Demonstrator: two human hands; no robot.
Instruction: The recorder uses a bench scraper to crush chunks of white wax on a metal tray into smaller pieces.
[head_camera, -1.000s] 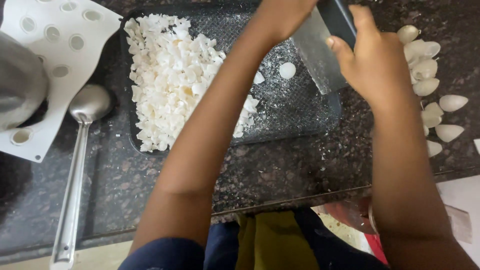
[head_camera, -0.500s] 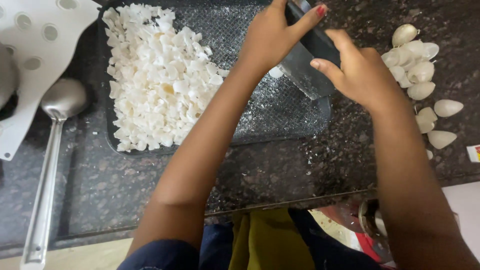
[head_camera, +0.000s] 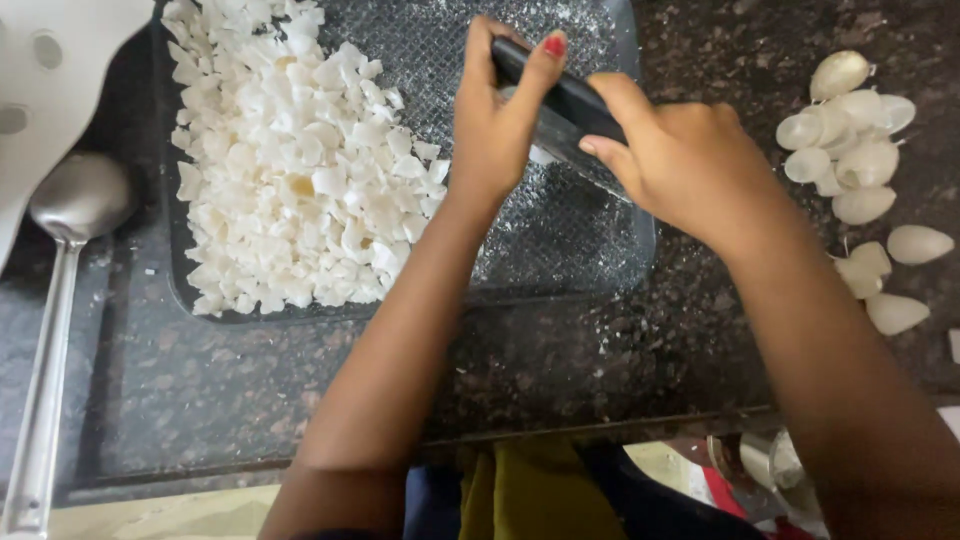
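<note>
A glass cutting board (head_camera: 560, 250) lies on the dark granite counter. A heap of chopped white pieces (head_camera: 290, 170) covers its left half. Both hands hold a metal chopper with a black handle (head_camera: 560, 100) over the board's right half. My left hand (head_camera: 500, 120) pinches the handle's left end, thumb on top. My right hand (head_camera: 690, 160) wraps the handle's right end and hides most of the blade.
A steel ladle (head_camera: 60, 280) lies at the left beside a white perforated tray (head_camera: 50, 70). Several pale peeled shells (head_camera: 850, 150) are scattered on the counter at the right. The counter edge (head_camera: 500, 440) runs along the bottom.
The chopper has tipped from upright to blade-down on the board's right half. Both hands shifted left and lower along with it, closing on the handle ends.
</note>
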